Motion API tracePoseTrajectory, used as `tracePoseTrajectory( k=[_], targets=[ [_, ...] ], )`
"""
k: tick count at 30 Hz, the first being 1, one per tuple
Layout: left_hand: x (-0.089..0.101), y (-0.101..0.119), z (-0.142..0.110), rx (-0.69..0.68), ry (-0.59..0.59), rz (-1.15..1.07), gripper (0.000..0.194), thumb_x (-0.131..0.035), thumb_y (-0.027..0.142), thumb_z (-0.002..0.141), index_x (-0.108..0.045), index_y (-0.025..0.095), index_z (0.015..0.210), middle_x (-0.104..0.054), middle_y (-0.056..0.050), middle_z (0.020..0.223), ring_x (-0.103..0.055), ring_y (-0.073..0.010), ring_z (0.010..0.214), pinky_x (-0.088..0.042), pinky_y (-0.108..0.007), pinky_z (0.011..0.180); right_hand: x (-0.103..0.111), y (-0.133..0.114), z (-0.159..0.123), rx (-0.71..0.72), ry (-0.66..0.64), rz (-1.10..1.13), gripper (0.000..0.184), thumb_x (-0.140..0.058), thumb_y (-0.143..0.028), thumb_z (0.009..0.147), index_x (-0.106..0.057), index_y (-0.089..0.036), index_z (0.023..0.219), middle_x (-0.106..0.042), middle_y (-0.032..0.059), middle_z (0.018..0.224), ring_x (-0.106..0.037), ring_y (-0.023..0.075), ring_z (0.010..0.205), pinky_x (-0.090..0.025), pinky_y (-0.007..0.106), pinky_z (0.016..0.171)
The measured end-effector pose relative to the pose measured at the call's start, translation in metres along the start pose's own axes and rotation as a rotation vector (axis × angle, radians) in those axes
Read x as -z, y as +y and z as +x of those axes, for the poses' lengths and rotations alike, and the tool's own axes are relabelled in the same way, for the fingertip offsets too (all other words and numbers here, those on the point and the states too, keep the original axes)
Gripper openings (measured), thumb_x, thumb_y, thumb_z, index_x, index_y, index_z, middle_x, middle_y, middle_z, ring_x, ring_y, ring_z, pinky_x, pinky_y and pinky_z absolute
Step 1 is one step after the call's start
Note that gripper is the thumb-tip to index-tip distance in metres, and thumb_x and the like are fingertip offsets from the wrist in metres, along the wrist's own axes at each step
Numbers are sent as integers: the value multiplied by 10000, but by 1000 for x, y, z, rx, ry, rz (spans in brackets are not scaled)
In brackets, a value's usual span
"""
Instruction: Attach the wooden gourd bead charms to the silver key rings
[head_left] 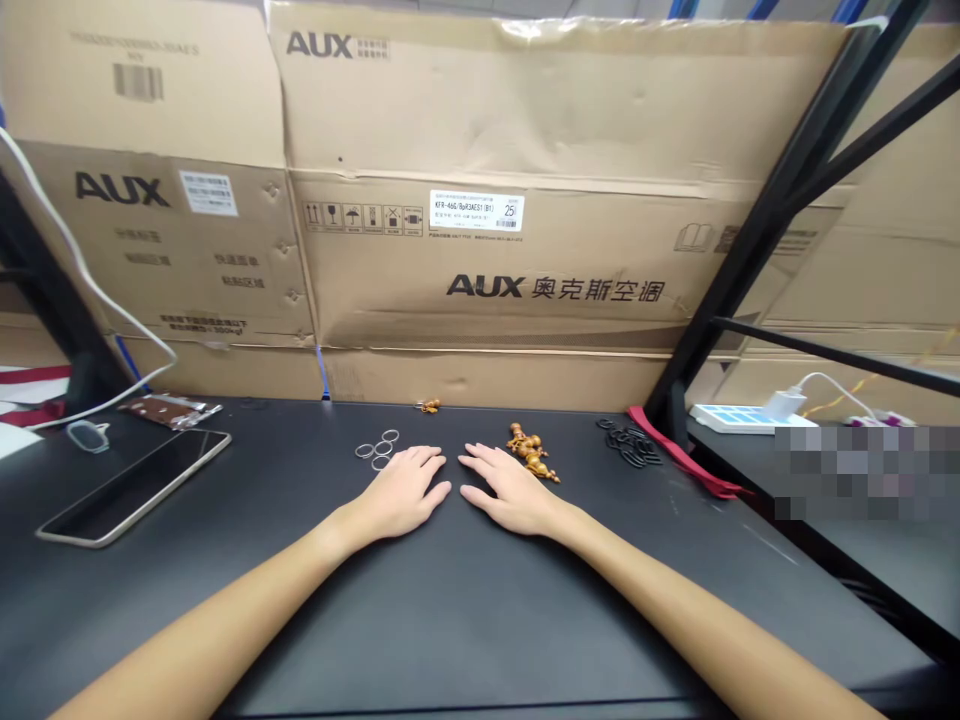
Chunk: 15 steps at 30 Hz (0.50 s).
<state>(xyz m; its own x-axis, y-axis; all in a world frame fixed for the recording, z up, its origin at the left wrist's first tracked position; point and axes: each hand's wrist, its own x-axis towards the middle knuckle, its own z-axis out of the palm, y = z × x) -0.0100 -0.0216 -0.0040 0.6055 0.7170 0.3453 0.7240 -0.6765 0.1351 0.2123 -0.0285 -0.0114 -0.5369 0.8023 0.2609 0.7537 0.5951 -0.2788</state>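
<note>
My left hand (pixel 405 490) lies flat, palm down, on the black table (pixel 465 610), fingers stretched forward, holding nothing. Just beyond its fingertips lie several small silver metal rings (pixel 379 448). My right hand (pixel 508 488) also rests flat and open beside it, the two hands nearly touching. A small heap of golden gourd-shaped charms (pixel 532 452) sits right by its fingers. One more golden charm (pixel 430 405) lies farther back near the cardboard.
A pile of black rings (pixel 628 442) and a red strap (pixel 686 458) lie at the right by a black metal frame (pixel 757 230). A tablet (pixel 135 486) lies at the left. Large cardboard boxes (pixel 525 200) wall the table's back. A white power strip (pixel 750 415) sits beyond the frame.
</note>
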Motion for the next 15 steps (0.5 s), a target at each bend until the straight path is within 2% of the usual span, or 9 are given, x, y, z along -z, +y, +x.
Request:
tracePoseTrajectory(
  k=[10, 15],
  targets=[
    [-3, 0, -1, 3, 9, 27, 422, -405, 401, 951, -567, 142, 1242, -536, -146, 1339, -462, -280, 1262, -366, -456, 1057, 0, -1, 0, -13, -6, -18, 534, -432, -476, 931, -470, -173, 1370, -387, 131, 1471, -312, 274, 1384, -248, 490, 1143],
    [-4, 11, -4, 113, 44, 154, 373, -430, 378, 938, -585, 188, 1220, -514, -145, 1364, -400, -338, 1299, -264, -595, 1065, 1, -2, 0, -45, 44, -54, 526, -438, -499, 924, -498, -185, 1341, -426, 133, 1445, -325, 293, 1373, -250, 519, 1128]
  ],
)
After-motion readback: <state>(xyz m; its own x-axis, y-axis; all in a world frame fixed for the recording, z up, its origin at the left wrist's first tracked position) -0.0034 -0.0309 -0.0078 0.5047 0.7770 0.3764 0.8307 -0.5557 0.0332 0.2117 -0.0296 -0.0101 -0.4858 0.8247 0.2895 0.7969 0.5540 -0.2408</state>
